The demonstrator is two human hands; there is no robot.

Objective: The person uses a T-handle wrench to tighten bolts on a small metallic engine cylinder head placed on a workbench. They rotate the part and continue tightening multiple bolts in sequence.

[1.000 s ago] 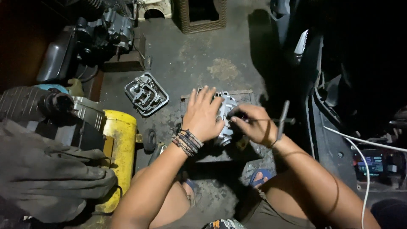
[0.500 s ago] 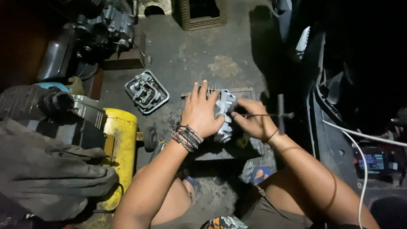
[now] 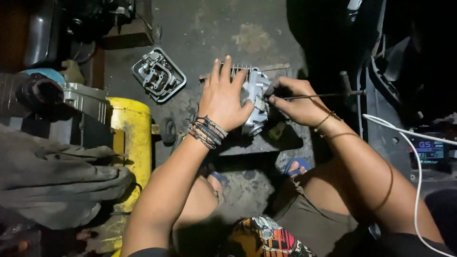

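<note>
Looking down from my head camera, my left hand [image 3: 223,100] lies flat and spread, fingers splayed, pressing on the finned metal engine cylinder [image 3: 254,102] that sits on a dark slab [image 3: 266,143] in the middle of the floor. My right hand [image 3: 297,100] is curled closed around a thin T-handled tool [image 3: 328,95], its tip at the cylinder's right side. A grey metal cover [image 3: 158,76] lies to the far left, a yellow tank [image 3: 129,143] nearer left.

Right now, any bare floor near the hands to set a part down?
Bare concrete floor beyond the left hand, between the metal cover and the dark area on the right. Crowded around the finned engine part, right hand and yellow tank.
</note>
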